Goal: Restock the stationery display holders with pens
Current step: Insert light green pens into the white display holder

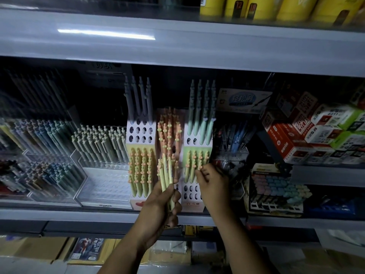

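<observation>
Three tiered pen holders stand side by side on the middle shelf. The left holder (pixel 140 135) carries grey pens at the back and yellow-green pens in front. The middle holder (pixel 169 131) is packed with orange pens. In the right holder (pixel 192 189), mint pens stand behind and green pens in front, with empty holes on its lowest tier. My left hand (pixel 161 206) grips a bundle of yellow-green pens (pixel 166 175) upright before the middle holder. My right hand (pixel 212 184) pinches a green pen (pixel 199 165) standing in the right holder's front rows.
Clear acrylic racks of pens (pixel 98 143) fill the shelf to the left, one tray (pixel 106 186) with bare slots. Stacked boxes (pixel 316 131) and a keyboard-style display (pixel 276 190) sit at the right. A shelf overhangs above. Packaged goods lie below.
</observation>
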A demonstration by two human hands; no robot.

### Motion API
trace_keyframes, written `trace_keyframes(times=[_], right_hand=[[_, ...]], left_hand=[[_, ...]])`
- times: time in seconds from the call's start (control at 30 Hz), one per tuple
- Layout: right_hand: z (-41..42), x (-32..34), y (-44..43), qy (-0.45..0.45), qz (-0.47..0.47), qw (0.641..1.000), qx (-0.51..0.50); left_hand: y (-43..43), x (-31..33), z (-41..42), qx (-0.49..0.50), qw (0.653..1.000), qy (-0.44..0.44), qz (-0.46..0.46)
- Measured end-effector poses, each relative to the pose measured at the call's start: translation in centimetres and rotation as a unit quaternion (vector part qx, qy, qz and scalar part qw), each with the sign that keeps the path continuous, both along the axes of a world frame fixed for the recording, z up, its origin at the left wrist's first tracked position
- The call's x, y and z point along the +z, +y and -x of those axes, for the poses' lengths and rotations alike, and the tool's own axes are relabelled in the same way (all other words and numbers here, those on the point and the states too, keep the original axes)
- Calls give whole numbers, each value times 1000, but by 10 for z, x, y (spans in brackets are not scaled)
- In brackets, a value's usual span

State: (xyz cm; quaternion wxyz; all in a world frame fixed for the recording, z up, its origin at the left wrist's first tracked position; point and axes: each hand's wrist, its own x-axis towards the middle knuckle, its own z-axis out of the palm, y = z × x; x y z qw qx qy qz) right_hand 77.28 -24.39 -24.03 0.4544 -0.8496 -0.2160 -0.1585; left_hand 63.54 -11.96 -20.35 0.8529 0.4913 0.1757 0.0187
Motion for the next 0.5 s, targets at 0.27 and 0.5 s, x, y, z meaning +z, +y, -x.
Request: trace_keyframes(times=[0.27, 0.5], right_hand=[[-1, -6, 1, 9, 6, 1000, -1], [6, -8, -3, 136, -20, 990, -15]], left_hand=[[-1, 4, 3, 13, 1000, -12, 19], [-4, 2, 1, 12, 1000, -12, 5]])
